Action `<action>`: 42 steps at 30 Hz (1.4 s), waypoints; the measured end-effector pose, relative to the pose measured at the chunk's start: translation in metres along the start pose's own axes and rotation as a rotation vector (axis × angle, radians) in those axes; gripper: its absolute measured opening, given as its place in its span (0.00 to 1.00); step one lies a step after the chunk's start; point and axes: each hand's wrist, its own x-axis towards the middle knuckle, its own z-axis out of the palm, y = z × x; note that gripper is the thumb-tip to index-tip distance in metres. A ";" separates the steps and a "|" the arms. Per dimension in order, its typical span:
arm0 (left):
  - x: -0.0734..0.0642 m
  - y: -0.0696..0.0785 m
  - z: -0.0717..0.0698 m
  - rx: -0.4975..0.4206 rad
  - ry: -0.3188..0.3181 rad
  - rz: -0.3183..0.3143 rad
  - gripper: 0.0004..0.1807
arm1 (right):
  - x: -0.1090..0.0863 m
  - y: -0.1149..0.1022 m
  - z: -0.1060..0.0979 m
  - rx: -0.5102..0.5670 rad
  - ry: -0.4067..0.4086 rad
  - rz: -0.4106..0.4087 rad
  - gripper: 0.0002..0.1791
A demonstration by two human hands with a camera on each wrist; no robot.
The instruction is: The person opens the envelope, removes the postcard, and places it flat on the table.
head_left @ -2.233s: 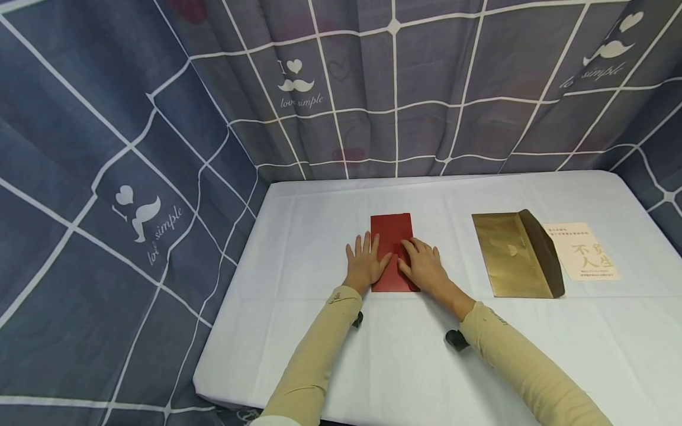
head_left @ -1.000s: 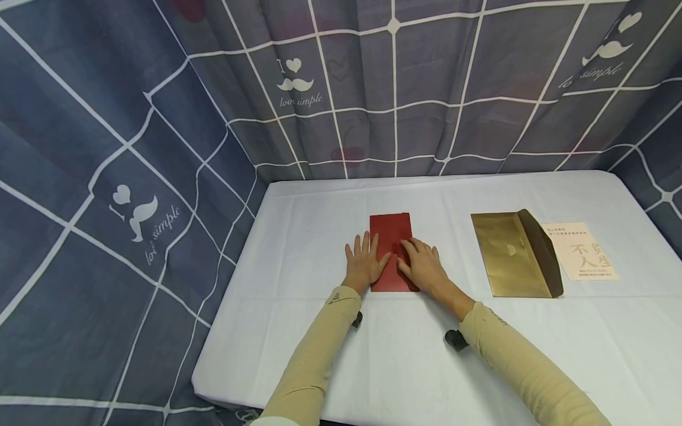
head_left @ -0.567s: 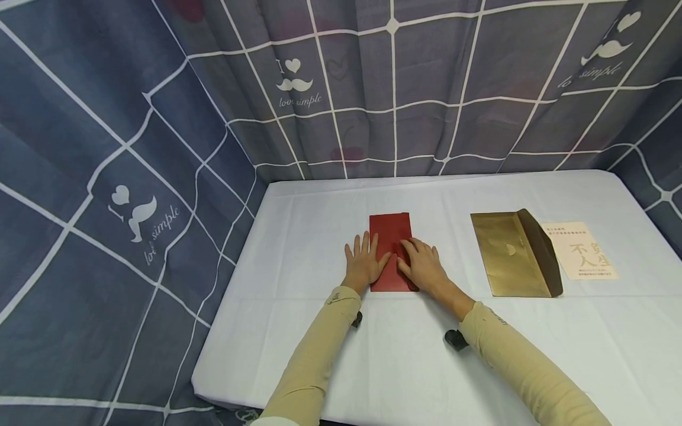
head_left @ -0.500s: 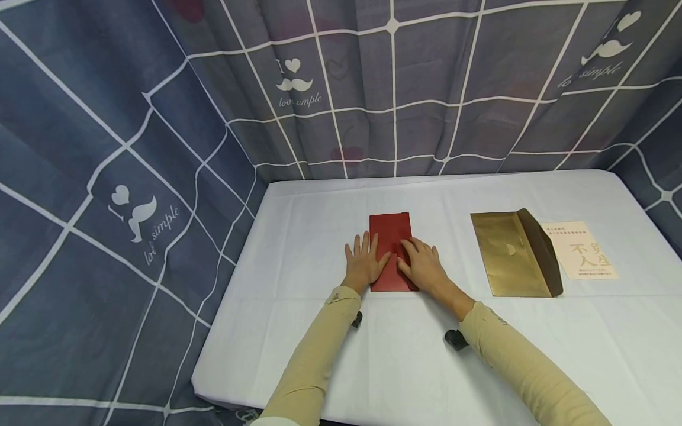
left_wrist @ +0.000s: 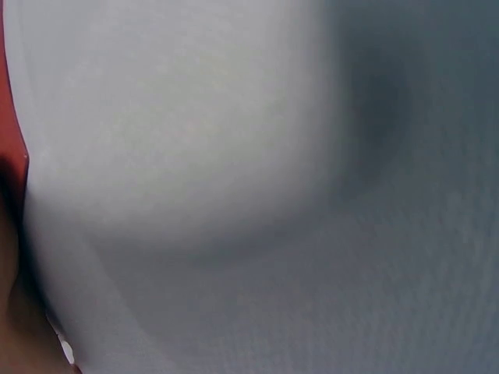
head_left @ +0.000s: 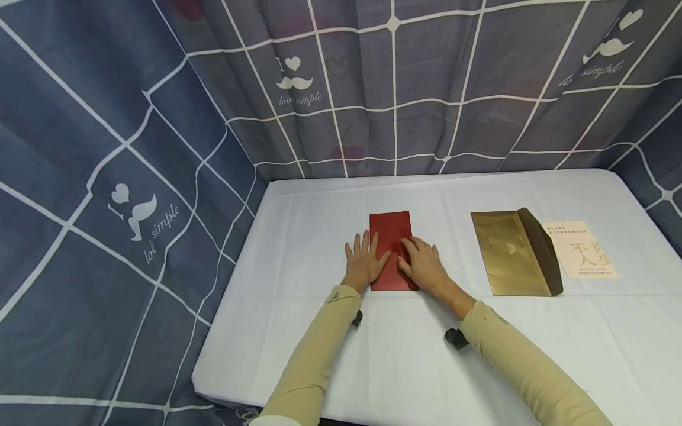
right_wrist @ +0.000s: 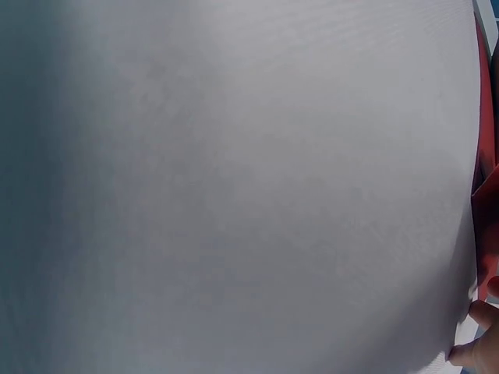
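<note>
A red paper envelope (head_left: 390,228) lies upright on the white table, its long sides running away from me. My left hand (head_left: 362,261) rests with spread fingers along its left edge, the thumb reaching over the paper. From the right, my right hand (head_left: 424,264) touches the envelope with its fingertips, and its thumb lies on the lower half. A folded strip along the right side is partly hidden under that hand. The left wrist view catches only a red edge (left_wrist: 9,125) of the envelope, and the right wrist view a sliver of red paper (right_wrist: 486,117) near the fingers (right_wrist: 482,339).
To the right lies a gold envelope (head_left: 506,254), its dark-lined flap (head_left: 540,254) pointing right. That flap overlaps a cream card (head_left: 583,251) with gold characters. Dark checked curtains (head_left: 426,77) surround the white-covered table (head_left: 314,213) at the back and sides.
</note>
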 end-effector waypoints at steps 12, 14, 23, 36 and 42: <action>0.001 0.000 0.002 0.004 -0.009 -0.005 0.39 | 0.000 0.000 0.000 0.004 -0.004 0.000 0.27; 0.001 0.000 0.001 0.002 -0.010 -0.005 0.39 | 0.000 0.000 0.000 0.001 -0.006 0.001 0.27; 0.001 -0.001 0.000 0.001 -0.004 0.001 0.39 | 0.001 0.002 0.001 0.005 0.006 -0.008 0.27; 0.001 -0.001 0.001 0.006 0.015 0.007 0.39 | 0.001 0.002 0.000 -0.001 0.003 -0.008 0.27; 0.000 -0.001 0.001 0.004 0.017 0.008 0.39 | 0.001 0.002 0.001 0.005 0.004 -0.008 0.27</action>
